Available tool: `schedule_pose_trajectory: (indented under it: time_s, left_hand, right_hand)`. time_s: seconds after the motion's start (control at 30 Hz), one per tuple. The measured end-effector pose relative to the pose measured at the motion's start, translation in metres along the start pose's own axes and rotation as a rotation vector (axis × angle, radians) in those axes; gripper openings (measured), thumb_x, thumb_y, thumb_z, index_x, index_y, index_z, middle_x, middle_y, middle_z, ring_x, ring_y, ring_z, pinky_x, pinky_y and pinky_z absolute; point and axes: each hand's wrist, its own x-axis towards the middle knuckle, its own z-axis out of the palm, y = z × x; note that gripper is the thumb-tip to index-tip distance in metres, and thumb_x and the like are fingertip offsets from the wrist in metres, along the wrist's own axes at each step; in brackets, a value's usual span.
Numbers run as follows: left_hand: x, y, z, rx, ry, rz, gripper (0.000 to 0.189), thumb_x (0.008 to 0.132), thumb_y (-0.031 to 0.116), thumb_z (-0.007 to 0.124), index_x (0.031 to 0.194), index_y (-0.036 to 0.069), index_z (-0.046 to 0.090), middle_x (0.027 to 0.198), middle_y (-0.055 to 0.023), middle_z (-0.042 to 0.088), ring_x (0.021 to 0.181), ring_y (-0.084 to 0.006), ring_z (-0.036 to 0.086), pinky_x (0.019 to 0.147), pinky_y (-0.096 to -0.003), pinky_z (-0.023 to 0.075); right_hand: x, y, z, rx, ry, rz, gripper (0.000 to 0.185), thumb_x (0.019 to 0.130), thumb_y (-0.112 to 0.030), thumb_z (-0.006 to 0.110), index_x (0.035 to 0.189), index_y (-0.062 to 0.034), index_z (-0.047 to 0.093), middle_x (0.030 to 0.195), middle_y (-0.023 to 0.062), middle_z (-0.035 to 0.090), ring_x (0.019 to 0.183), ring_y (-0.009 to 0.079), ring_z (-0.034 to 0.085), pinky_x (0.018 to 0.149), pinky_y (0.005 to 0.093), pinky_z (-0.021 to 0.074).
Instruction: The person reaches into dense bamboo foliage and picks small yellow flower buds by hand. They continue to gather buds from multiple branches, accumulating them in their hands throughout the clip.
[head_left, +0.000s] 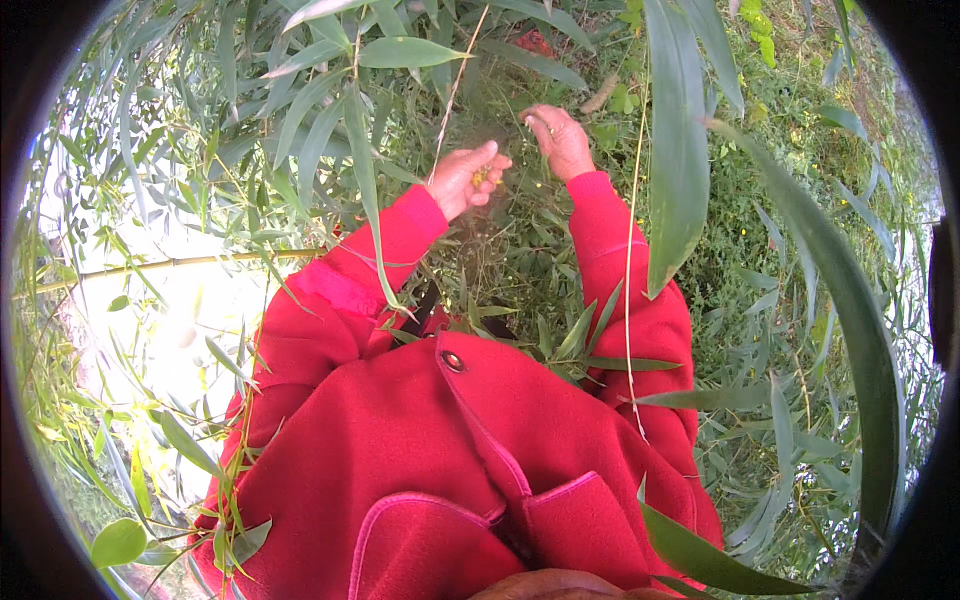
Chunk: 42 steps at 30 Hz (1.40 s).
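Note:
My left hand (469, 180) is curled around small yellow flowers (481, 175), with the thumb on top. Up and to the right of it, my right hand (559, 139) is raised with the thumb and fingertips close together over the greenery; whether anything small is between them cannot be told. Low green plants (615, 142) with scattered tiny yellow blooms grow below and beside both hands. The sleeves of a red coat (420, 420) reach to both wrists.
Long narrow leaves (679, 150) hang close to the camera at the right and upper left. A yellowish bamboo-like stem (187, 261) runs in from the left towards the left sleeve. Thin pale stalks (636, 225) cross near both arms. Something red (534, 43) lies in the foliage ahead.

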Motion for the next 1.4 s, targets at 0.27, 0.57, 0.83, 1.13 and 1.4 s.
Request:
schedule_pose_trajectory:
  time_s: [0.27,0.57,0.83,1.13,1.4]
  left_hand:
    - [-0.006,0.012,0.013,0.105,0.07,-0.044,0.057,0.086,0.052,0.04,0.091,-0.002,0.057,0.069,-0.0021,0.045,0.056,-0.0088,0.039,0.044,-0.0212,0.0305]
    - [-0.012,0.001,0.02,0.287,-0.076,-0.106,0.04,0.085,0.043,0.05,0.089,0.004,0.055,0.068,-0.0012,0.046,0.052,-0.007,0.037,0.041,-0.0181,0.0274]
    - [0.002,-0.014,0.002,0.013,-0.178,-0.158,0.023,0.087,0.025,0.053,0.089,0.002,0.05,0.07,-0.0018,0.044,0.054,-0.0073,0.037,0.039,-0.0185,0.0288]
    - [0.001,-0.023,-0.004,-0.004,-0.165,-0.178,0.024,0.09,0.028,0.044,0.087,0.005,0.047,0.072,-0.0024,0.045,0.052,-0.008,0.036,0.04,-0.0188,0.0282]
    - [-0.011,-0.037,0.011,0.071,-0.143,-0.17,0.025,0.09,0.028,0.044,0.085,0.004,0.046,0.068,-0.0019,0.043,0.049,-0.0072,0.035,0.037,-0.0186,0.0269]
  right_hand:
    - [-0.033,-0.02,0.003,0.311,-0.142,0.151,0.013,0.076,-0.008,0.058,0.088,-0.0118,0.06,0.08,0.0053,0.06,0.072,0.0229,0.056,0.063,0.033,0.0472]
    - [-0.042,-0.031,0.003,0.033,-0.233,-0.004,0.022,0.059,-0.014,0.062,0.081,-0.0124,0.058,0.07,0.0024,0.054,0.07,0.0217,0.053,0.06,0.0327,0.0471]
    - [-0.04,-0.035,-0.005,-0.472,-0.287,-0.078,0.021,0.066,-0.014,0.06,0.087,-0.0138,0.061,0.071,0.002,0.056,0.072,0.0208,0.055,0.062,0.0319,0.0475]
    - [-0.02,-0.023,-0.019,0.509,-0.46,0.384,0.02,0.077,-0.014,0.054,0.096,-0.0065,0.06,0.088,0.0122,0.062,0.081,0.0305,0.057,0.073,0.0359,0.0476]
    - [0.04,-0.008,0.01,-0.25,-0.194,0.284,0.039,0.076,-0.016,0.054,0.114,-0.0062,0.049,0.102,0.0178,0.056,0.094,0.0348,0.054,0.082,0.0419,0.0436]
